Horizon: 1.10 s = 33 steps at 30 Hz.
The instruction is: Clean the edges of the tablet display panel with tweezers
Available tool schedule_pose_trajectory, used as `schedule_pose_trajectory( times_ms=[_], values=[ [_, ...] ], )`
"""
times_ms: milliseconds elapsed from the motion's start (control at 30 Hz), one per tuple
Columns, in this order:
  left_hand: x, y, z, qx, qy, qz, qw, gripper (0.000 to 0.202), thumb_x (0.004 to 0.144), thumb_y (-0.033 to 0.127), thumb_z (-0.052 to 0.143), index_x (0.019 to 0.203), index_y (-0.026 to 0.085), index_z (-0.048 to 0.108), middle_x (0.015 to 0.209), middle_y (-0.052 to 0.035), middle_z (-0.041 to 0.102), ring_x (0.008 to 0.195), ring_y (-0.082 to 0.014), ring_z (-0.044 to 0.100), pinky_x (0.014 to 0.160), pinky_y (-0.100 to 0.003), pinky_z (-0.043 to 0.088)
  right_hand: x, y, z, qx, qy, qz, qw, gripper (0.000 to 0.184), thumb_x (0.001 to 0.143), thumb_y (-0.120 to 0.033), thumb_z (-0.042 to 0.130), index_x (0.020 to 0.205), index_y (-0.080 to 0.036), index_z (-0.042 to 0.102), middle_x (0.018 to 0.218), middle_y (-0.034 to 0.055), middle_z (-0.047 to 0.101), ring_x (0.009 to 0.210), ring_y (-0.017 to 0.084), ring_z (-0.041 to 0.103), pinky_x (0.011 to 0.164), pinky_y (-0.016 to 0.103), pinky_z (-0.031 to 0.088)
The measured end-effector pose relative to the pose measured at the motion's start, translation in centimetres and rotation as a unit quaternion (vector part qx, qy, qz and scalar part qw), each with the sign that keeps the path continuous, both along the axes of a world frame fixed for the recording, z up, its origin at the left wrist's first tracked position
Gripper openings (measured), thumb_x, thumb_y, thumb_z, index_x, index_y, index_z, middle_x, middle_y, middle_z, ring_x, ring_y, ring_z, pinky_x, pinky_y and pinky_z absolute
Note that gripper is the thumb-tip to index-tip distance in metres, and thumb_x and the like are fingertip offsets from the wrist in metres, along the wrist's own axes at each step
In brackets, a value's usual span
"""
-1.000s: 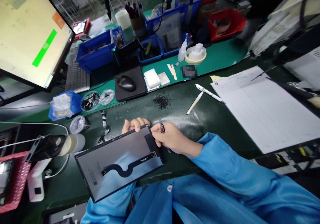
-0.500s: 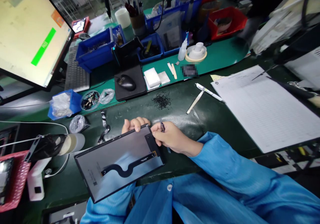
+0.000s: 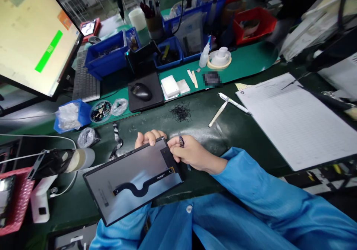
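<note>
With the left hand (image 3: 149, 137) gripping the far edge of the panel (image 3: 134, 179), held low over the near bench (image 3: 240, 131), and the right hand (image 3: 192, 155) pinching tweezers (image 3: 181, 141) at its far right corner, a slip could gouge the flex (image 3: 139, 186).

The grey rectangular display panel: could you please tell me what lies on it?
A black wavy flex ribbon lies across the grey panel. Fingers of the left hand curl over its far edge; the right hand hides one corner.
</note>
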State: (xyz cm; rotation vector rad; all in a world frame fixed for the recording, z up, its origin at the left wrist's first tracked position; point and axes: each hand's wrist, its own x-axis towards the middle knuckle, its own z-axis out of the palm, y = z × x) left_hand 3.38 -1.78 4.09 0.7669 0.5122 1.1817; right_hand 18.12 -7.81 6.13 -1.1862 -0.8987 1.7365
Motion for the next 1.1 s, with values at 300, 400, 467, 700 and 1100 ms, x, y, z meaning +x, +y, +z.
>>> schedule_pose_trajectory(
  times_ms=[300, 400, 467, 700, 1100],
  values=[
    [0.04, -0.02, 0.17, 0.008, 0.002, -0.018, 1.0, 0.07, 0.096, 0.063, 0.059, 0.054, 0.015, 0.03, 0.053, -0.0017, 0.03, 0.062, -0.0158, 0.045, 0.068, -0.03, 0.043, 0.32, 0.07, 0.26, 0.046, -0.006, 0.002, 0.999, 0.024, 0.079, -0.035, 0.059, 0.059, -0.023, 0.056, 0.048, -0.005, 0.056, 0.038, 0.008, 0.031, 0.042, 0.026, 0.021],
    [0.33, -0.25, 0.1, 0.023, -0.011, -0.009, 1.0, 0.068, 0.099, 0.063, 0.054, 0.054, 0.015, 0.035, 0.053, -0.0017, 0.031, 0.062, -0.0154, 0.047, 0.068, -0.029, 0.044, 0.36, 0.11, 0.17, 0.06, -0.023, -0.002, 0.998, 0.023, 0.076, -0.03, 0.058, 0.055, -0.023, 0.054, 0.048, -0.0041, 0.055, 0.041, 0.009, 0.034, 0.045, 0.027, 0.024],
    [0.49, -0.37, 0.04, 0.031, -0.013, -0.007, 0.999, 0.067, 0.1, 0.062, 0.053, 0.054, 0.015, 0.039, 0.054, -0.0021, 0.035, 0.063, -0.0154, 0.049, 0.068, -0.029, 0.045, 0.35, 0.1, 0.23, 0.063, -0.03, -0.007, 0.998, 0.02, 0.071, -0.025, 0.059, 0.052, -0.024, 0.053, 0.047, -0.0037, 0.053, 0.044, 0.011, 0.038, 0.047, 0.027, 0.027],
    [0.67, -0.25, 0.01, 0.037, -0.014, -0.007, 0.999, 0.069, 0.098, 0.063, 0.054, 0.052, 0.015, 0.036, 0.05, -0.0017, 0.03, 0.058, -0.0153, 0.044, 0.064, -0.029, 0.042, 0.27, -0.12, 0.44, 0.041, -0.061, -0.004, 0.997, 0.019, 0.066, -0.018, 0.06, 0.051, -0.026, 0.052, 0.052, 0.0009, 0.057, 0.054, 0.017, 0.047, 0.053, 0.032, 0.033],
    [0.44, -0.42, -0.3, 0.037, -0.016, -0.01, 0.999, 0.068, 0.1, 0.062, 0.051, 0.053, 0.015, 0.038, 0.053, -0.0025, 0.035, 0.062, -0.0154, 0.047, 0.067, -0.029, 0.042, -0.08, -0.22, -0.02, 0.005, -0.024, -0.04, 0.999, 0.01, 0.059, -0.017, 0.057, 0.055, -0.026, 0.058, 0.05, -0.0015, 0.053, 0.048, 0.014, 0.041, 0.048, 0.031, 0.026]
  ],
)
